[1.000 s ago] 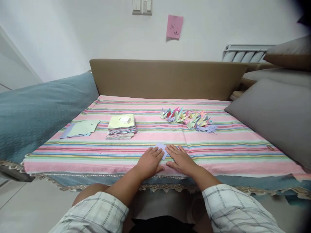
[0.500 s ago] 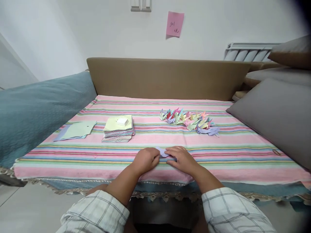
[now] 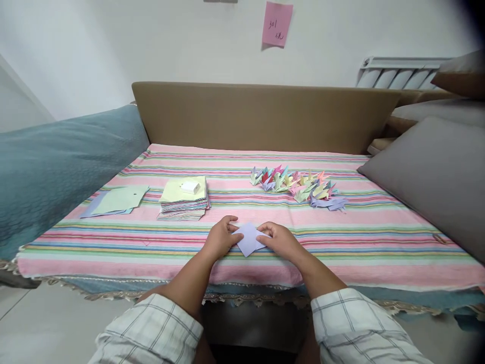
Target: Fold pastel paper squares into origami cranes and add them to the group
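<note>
Lilac paper [image 3: 248,242] now shows wider, lower centre; left hand [image 3: 219,239] and right hand [image 3: 282,242] seemingly pinch side corners; light, creases easily, edges best.

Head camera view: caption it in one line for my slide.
Left hand and right hand hold folded lavender paper over striped cloth, a paper stack and colorful origami birds beyond.

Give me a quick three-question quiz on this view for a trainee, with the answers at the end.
1. True or false: the left hand and right hand both touch the purple paper.
2. From the wearer's view, where are the cranes relative to the paper stack? A) left B) right C) on top
3. Fill in: the pink note is stuck to the ____.

Key: 1 true; 2 B; 3 wall.
</note>
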Tool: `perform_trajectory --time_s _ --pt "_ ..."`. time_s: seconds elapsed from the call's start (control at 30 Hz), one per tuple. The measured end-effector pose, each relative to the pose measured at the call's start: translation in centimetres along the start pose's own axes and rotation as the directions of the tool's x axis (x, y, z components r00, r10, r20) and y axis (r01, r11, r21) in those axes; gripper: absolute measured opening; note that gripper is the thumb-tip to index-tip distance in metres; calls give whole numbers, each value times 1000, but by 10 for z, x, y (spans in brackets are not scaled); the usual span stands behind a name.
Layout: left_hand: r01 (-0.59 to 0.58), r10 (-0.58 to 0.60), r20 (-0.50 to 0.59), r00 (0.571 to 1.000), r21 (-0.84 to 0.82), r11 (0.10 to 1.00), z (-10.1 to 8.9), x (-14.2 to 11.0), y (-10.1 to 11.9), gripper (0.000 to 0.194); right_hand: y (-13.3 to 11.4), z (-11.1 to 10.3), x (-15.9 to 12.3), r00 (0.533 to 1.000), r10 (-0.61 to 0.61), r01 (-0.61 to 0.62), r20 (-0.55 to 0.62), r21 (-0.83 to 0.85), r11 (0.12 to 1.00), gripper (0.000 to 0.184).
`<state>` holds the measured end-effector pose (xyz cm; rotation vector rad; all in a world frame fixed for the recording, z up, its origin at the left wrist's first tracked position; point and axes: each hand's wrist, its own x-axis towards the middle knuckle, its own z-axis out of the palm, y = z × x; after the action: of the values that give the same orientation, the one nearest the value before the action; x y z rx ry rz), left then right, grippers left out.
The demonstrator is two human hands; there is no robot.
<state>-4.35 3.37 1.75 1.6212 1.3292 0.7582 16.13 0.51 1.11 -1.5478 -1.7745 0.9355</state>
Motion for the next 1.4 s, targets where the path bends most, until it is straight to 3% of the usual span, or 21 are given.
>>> perform_trajectory --time_s 0.1,0.17,0.27,0.37,0.57,0.73,0.9,1.1,1.4 --pt "-30 38 -30 999 237 971 -2 -1 -1 49 -2 3 -4 976 -172 119 -133 -336 934 23" --pt "-59 76 -34 997 366 929 -5 -4 3 41 -1 5 -6 948 -297 216 -117 -451 866 19" --pt "-80 98 -10 995 503 860 -11 -9 8 28 5 10 -6 936 -349 294 -38 -459 838 21" --pt "-103 110 24 994 581 808 -19 -12 10 32 11 14 -5 942 -335 297 -12 -432 851 24" --pt "-193 153 120 981 489 851 -24 -13 11 22 8 12 -6 955 -297 270 -5 -399 876 24" --pt "-246 257 28 966 402 882 -15 -11 9 15 3 11 -7 965 -262 237 -13 -391 889 23" --pt "-267 300 19 954 509 818 -4 -8 7 18 2 11 -7 970 -244 217 -16 -401 890 26" --pt "-314 318 108 942 613 725 4 -9 8 25 2 11 -6 963 -267 255 22 -386 886 32" --pt "-284 247 146 958 601 747 10 -8 12 22 0 10 -4 972 -233 231 37 -363 903 31"
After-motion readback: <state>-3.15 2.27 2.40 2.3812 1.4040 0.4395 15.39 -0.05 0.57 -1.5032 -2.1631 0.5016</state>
